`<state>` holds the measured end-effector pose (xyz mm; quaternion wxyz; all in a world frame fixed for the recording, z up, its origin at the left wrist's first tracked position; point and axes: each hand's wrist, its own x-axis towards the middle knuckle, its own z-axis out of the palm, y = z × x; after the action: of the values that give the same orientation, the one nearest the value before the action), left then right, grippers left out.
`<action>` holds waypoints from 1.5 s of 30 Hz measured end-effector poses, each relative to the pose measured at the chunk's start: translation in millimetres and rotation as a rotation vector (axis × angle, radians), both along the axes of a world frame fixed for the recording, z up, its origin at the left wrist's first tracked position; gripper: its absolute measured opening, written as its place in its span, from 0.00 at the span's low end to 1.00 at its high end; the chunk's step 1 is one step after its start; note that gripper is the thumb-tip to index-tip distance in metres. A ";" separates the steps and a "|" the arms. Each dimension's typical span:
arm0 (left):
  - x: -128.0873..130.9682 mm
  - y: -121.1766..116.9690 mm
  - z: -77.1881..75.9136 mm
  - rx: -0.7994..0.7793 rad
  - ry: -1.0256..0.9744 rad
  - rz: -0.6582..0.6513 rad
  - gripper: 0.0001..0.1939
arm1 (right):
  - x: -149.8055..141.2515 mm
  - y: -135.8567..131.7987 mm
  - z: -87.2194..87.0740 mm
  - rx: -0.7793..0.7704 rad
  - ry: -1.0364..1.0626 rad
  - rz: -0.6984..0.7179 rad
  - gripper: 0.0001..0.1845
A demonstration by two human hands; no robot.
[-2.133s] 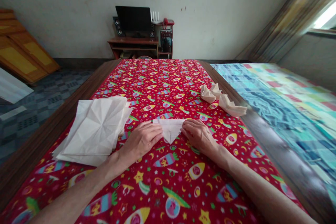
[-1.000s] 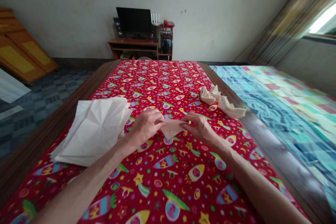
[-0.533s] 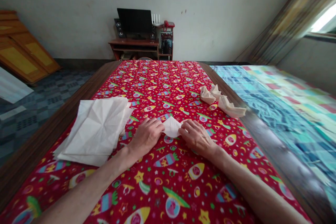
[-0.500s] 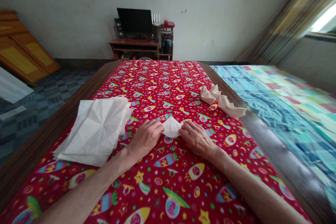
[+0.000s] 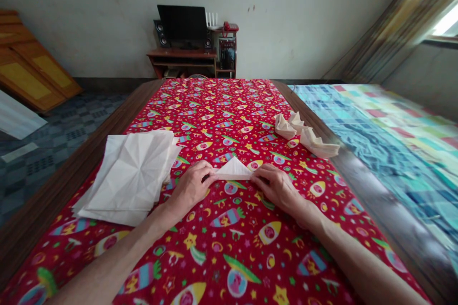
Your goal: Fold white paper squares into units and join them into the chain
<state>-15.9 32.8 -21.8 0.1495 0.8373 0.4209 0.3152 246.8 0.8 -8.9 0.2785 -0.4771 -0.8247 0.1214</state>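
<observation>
A small piece of folded white paper (image 5: 234, 168) lies low over the red patterned cloth between my two hands. Its top comes to a point and a straight folded band runs along its lower edge. My left hand (image 5: 196, 180) pinches its left end, thumb and fingers together. At the right end, my right hand (image 5: 274, 181) grips it the same way. To the left of my left hand is a stack of creased white paper sheets (image 5: 132, 176). Several folded paper boats (image 5: 315, 143) stand beyond my right hand, near the table's right side.
The red cloth (image 5: 229, 105) covers a dark wooden table (image 5: 372, 200). A bed with a checked sheet (image 5: 358, 119) adjoins on the right. At the far wall a desk (image 5: 182, 57) carries a monitor (image 5: 182, 26) and a red telephone (image 5: 231, 26). A wooden cabinet (image 5: 32, 66) stands left.
Both hands have moved apart. The paper between them went from a rounded lower edge to a wider shape with a straight band along the bottom. The view has shifted slightly.
</observation>
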 end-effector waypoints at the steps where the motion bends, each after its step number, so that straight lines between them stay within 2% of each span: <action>1: 0.3 0.6 0.3 -0.004 0.015 0.006 0.10 | -0.9 0.0 0.9 -0.010 0.005 -0.019 0.11; 7: 5.8 1.9 7.0 0.018 0.156 0.085 0.11 | -4.8 -0.8 0.1 0.024 -0.107 -0.136 0.14; 14: 13.9 2.8 13.3 0.092 0.349 0.202 0.12 | -9.3 -0.7 0.6 0.050 -0.171 -0.192 0.14; 23: 11.8 5.1 13.8 0.028 0.372 0.200 0.12 | -10.0 2.7 0.1 0.037 -0.194 -0.204 0.13; 27: 12.3 5.4 15.1 0.021 0.306 0.224 0.05 | -8.7 4.3 1.4 -0.017 -0.199 -0.211 0.13; 29: 14.8 3.3 16.6 0.101 0.279 0.180 0.13 | -8.7 4.5 2.9 -0.044 -0.197 -0.212 0.14; 33: 23.3 -5.3 15.0 0.219 0.333 -0.167 0.21 | -9.2 3.8 5.0 -0.072 -0.180 -0.203 0.14; 35: 28.2 -11.4 12.0 0.202 0.351 -0.263 0.23 | -9.5 3.5 5.0 -0.078 -0.179 -0.210 0.14; 39: 35.6 -24.1 9.2 0.116 0.401 -0.264 0.24 | -9.3 4.1 4.3 -0.068 -0.188 -0.219 0.14; 43: 38.2 -31.3 10.4 0.084 0.431 -0.234 0.24 | -7.3 3.3 3.1 -0.007 -0.165 -0.222 0.07; 45: 38.5 -31.9 10.5 0.074 0.430 -0.236 0.24 | -6.9 0.4 1.7 0.113 -0.199 -0.232 0.15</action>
<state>22.6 0.9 -11.2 0.0613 0.9334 0.3307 0.1252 239.9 1.2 -7.2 0.2337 -0.5625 -0.7930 -0.0061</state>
